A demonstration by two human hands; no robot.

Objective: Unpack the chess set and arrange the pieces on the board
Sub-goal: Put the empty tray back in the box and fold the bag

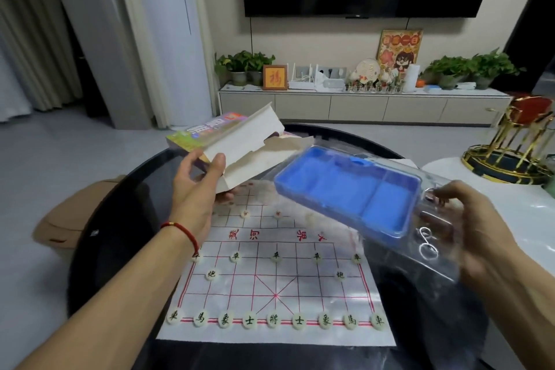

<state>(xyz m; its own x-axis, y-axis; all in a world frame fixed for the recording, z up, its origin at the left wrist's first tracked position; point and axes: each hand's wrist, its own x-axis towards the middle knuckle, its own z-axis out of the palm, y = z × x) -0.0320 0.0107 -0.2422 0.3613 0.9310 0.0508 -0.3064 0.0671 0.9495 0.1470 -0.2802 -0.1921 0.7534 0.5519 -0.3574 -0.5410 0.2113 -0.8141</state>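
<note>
Left hand [198, 186] grips box [240, 141]; right hand [468, 228] grips tray [345, 192], both above board [276, 288] on table [120, 219]. Near-side pieces [273, 318] arranged; far side mostly hidden. Packaging apparently left to stow.

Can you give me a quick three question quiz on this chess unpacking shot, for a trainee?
1. True or false: the left hand grips the opened cardboard box.
2. What does the right hand hold?
A. a chess piece
B. the clear plastic tray with blue insert
C. a potted plant
3. Fill in: the nearest row on the paper board holds ____ round pieces.

Key: 1 true. 2 B. 3 nine.
</note>
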